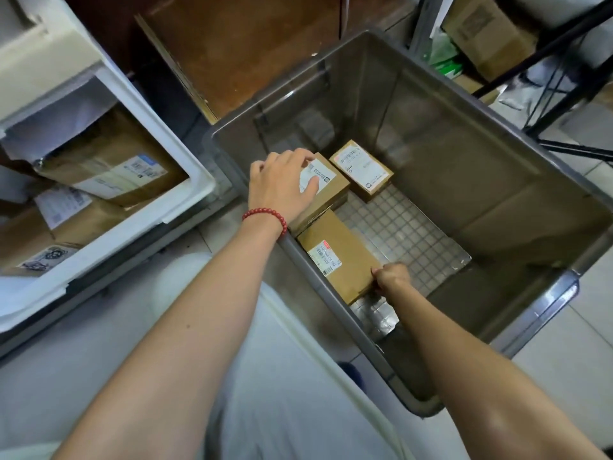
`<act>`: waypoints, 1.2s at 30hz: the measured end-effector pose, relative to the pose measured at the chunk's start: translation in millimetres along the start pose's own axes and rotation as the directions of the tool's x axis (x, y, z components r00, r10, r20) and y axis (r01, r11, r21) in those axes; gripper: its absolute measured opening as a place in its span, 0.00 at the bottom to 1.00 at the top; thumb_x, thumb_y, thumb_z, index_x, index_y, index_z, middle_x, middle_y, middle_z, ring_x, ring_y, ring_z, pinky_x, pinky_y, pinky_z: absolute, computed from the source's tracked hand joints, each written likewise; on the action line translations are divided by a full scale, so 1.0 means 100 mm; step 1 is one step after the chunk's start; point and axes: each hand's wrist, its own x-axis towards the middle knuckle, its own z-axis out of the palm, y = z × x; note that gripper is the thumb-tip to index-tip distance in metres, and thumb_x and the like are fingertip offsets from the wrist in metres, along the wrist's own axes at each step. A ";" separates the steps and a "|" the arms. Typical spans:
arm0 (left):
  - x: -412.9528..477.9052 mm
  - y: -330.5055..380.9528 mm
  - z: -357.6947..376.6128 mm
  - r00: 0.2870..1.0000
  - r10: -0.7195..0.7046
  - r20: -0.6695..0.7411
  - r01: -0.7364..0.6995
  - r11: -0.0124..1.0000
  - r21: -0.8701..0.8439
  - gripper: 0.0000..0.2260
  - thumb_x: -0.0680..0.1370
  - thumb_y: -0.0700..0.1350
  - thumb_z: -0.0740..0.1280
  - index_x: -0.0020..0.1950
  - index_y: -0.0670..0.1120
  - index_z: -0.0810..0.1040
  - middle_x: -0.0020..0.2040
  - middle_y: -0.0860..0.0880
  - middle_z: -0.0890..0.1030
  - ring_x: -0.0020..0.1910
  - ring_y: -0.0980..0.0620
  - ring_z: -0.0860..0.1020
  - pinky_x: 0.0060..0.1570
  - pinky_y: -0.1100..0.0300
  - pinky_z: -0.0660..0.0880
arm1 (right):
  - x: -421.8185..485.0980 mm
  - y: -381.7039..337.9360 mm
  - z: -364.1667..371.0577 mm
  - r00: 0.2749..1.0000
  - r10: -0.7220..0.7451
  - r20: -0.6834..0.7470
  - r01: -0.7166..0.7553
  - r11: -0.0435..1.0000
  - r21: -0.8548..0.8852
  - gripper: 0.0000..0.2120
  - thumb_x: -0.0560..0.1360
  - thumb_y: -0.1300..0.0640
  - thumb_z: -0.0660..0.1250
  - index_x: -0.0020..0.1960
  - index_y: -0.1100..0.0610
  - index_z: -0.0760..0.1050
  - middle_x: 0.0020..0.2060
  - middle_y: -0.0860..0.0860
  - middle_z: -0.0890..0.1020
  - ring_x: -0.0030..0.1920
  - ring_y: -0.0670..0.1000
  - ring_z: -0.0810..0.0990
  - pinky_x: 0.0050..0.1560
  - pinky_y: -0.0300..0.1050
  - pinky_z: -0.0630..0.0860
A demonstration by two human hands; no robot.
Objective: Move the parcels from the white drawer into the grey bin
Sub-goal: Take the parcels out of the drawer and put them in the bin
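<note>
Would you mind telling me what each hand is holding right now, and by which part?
The left hand grips the middle parcel from above, over its label. The right hand grips the nearest parcel by its near right corner.

In the grey bin (464, 154), left hand (282, 184) atop middle parcel (331, 190), right hand (393, 277) on near parcel (345, 260)

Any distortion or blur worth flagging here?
Head view: wide-angle distortion skews the grey bin and white drawer edges; soft focus leaves labels unreadable on the middle parcel under the left hand and the near parcel the right hand grips.
</note>
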 end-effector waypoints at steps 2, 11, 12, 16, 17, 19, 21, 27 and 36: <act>0.01 -0.01 0.01 1.000 0.003 -0.001 -0.003 1.000 -0.021 0.17 0.78 0.55 0.64 0.65 0.52 0.70 0.60 0.51 0.77 0.61 0.50 0.73 0.62 0.51 0.64 | -0.03 0.02 -0.01 0.996 -0.088 -0.021 0.084 0.987 -0.135 0.09 0.78 0.58 0.66 0.53 0.64 0.77 0.55 0.60 0.80 0.59 0.60 0.77 0.56 0.46 0.73; 0.00 -0.05 0.03 0.996 0.018 -0.089 -0.019 1.000 -0.014 0.17 0.77 0.56 0.64 0.63 0.53 0.72 0.60 0.52 0.77 0.61 0.51 0.72 0.62 0.53 0.63 | 0.00 -0.07 -0.01 0.868 -0.229 0.440 0.456 0.718 -0.526 0.33 0.82 0.48 0.55 0.79 0.58 0.42 0.78 0.56 0.50 0.77 0.56 0.54 0.74 0.46 0.52; 0.00 -0.05 0.03 0.994 0.020 -0.104 -0.021 1.000 -0.002 0.17 0.77 0.57 0.63 0.63 0.53 0.72 0.60 0.52 0.77 0.62 0.51 0.71 0.62 0.53 0.63 | 0.00 -0.09 -0.01 0.865 -0.226 0.448 0.471 0.672 -0.572 0.34 0.82 0.47 0.55 0.79 0.58 0.41 0.79 0.56 0.49 0.77 0.56 0.53 0.76 0.48 0.52; -0.04 -0.11 -0.01 0.991 0.012 -0.131 -0.007 0.999 0.039 0.17 0.77 0.57 0.62 0.63 0.53 0.73 0.62 0.52 0.75 0.63 0.51 0.70 0.60 0.54 0.63 | -0.09 -0.16 -0.03 0.862 -0.232 0.451 0.505 0.471 -0.723 0.30 0.81 0.43 0.54 0.79 0.51 0.50 0.79 0.54 0.50 0.78 0.59 0.51 0.75 0.60 0.53; -0.07 -0.14 -0.04 0.990 0.010 -0.138 -0.004 0.999 0.040 0.17 0.77 0.57 0.62 0.63 0.53 0.73 0.62 0.52 0.75 0.63 0.51 0.70 0.60 0.54 0.63 | -0.13 -0.20 -0.05 0.858 -0.275 0.433 0.513 0.455 -0.727 0.29 0.81 0.42 0.54 0.78 0.51 0.52 0.78 0.53 0.52 0.77 0.59 0.53 0.74 0.60 0.56; -0.12 -0.21 -0.11 0.988 -0.001 -0.155 0.008 0.999 0.040 0.17 0.77 0.56 0.62 0.63 0.52 0.73 0.62 0.51 0.75 0.62 0.50 0.70 0.58 0.54 0.65 | -0.25 -0.30 -0.08 0.847 -0.388 0.363 0.521 0.478 -0.707 0.29 0.81 0.41 0.54 0.77 0.50 0.55 0.77 0.52 0.58 0.75 0.57 0.61 0.70 0.59 0.65; -0.19 -0.28 -0.18 0.989 -0.017 -0.148 0.023 0.999 0.038 0.17 0.77 0.55 0.63 0.64 0.51 0.73 0.62 0.50 0.75 0.62 0.49 0.70 0.56 0.55 0.67 | -0.39 -0.43 -0.12 0.822 -0.494 0.282 0.538 0.512 -0.670 0.29 0.80 0.39 0.55 0.77 0.50 0.58 0.75 0.52 0.63 0.71 0.57 0.67 0.64 0.56 0.72; -0.49 -0.43 -0.42 0.982 -0.080 -0.173 0.096 0.992 0.083 0.17 0.77 0.54 0.63 0.65 0.51 0.72 0.62 0.50 0.74 0.61 0.49 0.70 0.55 0.54 0.68 | -0.90 -0.86 -0.20 0.630 -0.755 0.183 0.668 0.406 -0.624 0.26 0.79 0.39 0.56 0.73 0.50 0.65 0.70 0.52 0.71 0.67 0.55 0.71 0.55 0.54 0.76; -0.97 -0.74 -1.06 0.876 -0.453 -0.164 0.448 0.891 -0.070 0.17 0.77 0.58 0.61 0.62 0.53 0.73 0.59 0.51 0.80 0.59 0.45 0.74 0.57 0.51 0.70 | -1.81 -1.37 0.04 0.340 -0.924 0.176 0.895 0.261 -0.363 0.23 0.79 0.40 0.59 0.69 0.50 0.70 0.69 0.51 0.72 0.64 0.53 0.74 0.57 0.44 0.70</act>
